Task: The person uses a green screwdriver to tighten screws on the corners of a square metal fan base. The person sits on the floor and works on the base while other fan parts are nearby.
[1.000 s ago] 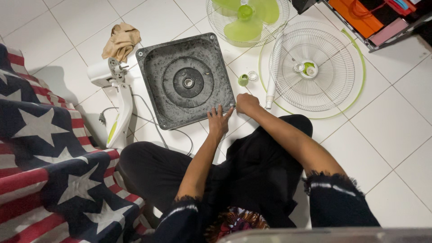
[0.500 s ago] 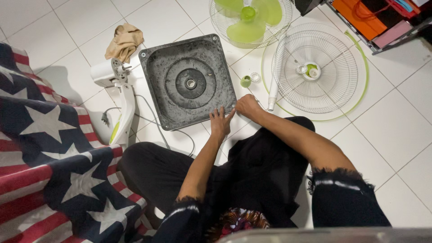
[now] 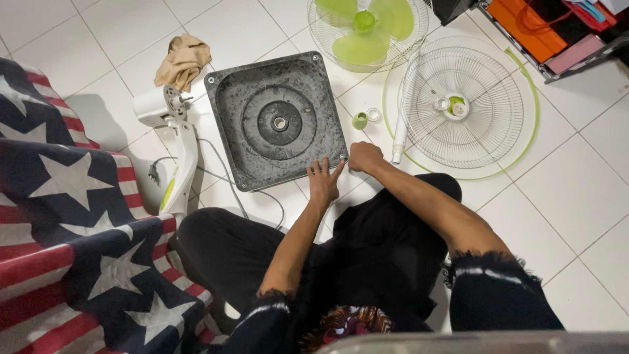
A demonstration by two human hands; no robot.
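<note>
A: We sit on the white tiled floor (image 3: 576,190) with a fan in pieces about us. Beside our left arm lies the stars-and-stripes blanket (image 3: 72,216). Straight ahead of our hands the square grey base plate (image 3: 275,121) rests underside up, its near right corner just at our fingers.

B: And the hands?

A: Our left hand (image 3: 324,181) lies flat and open on the plate's near edge, fingers spread, steadying it. Our right hand (image 3: 364,157) is curled into a fist at that corner; whether it pinches a screw or a small tool we cannot tell.

B: What lies beyond the grip?

A: To the right, the wire front guard (image 3: 462,105) lies flat; further off the rear guard with green blades (image 3: 367,29). Left of the plate, the white motor housing and neck (image 3: 171,141), with a tan rag (image 3: 183,59) past it. A white tube (image 3: 398,139) and a small green cap (image 3: 360,120) sit just above our right fist.

B: How far along?

A: We judge the fan well stripped already; the base plate looks to be what is left.
</note>
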